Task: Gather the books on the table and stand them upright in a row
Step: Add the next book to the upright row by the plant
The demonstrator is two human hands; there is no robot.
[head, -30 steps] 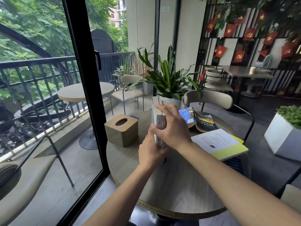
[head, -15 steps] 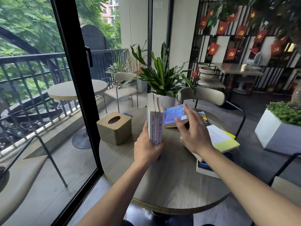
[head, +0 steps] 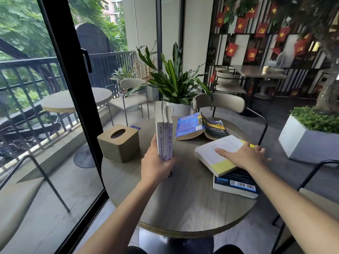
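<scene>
Three pale upright books (head: 164, 129) stand spine-toward-me on the round wooden table (head: 183, 208), and my left hand (head: 156, 164) grips their lower end. A blue book (head: 190, 125) lies open, cover up, at the far side. On the right an open book with white pages and a yellow cover (head: 218, 156) rests on a dark book with a barcode (head: 236, 186). My right hand (head: 244, 156) lies flat, fingers spread, on the open white page.
A wooden tissue box (head: 119, 142) sits on the table's left, beside the black-framed glass door (head: 73, 88). A potted plant (head: 176, 83) and a chair (head: 222, 103) stand behind the table. A white planter (head: 310, 142) is on the floor at right.
My right hand left the standing books, swung right and came down on the open white-paged book. My left hand kept its hold on the upright books.
</scene>
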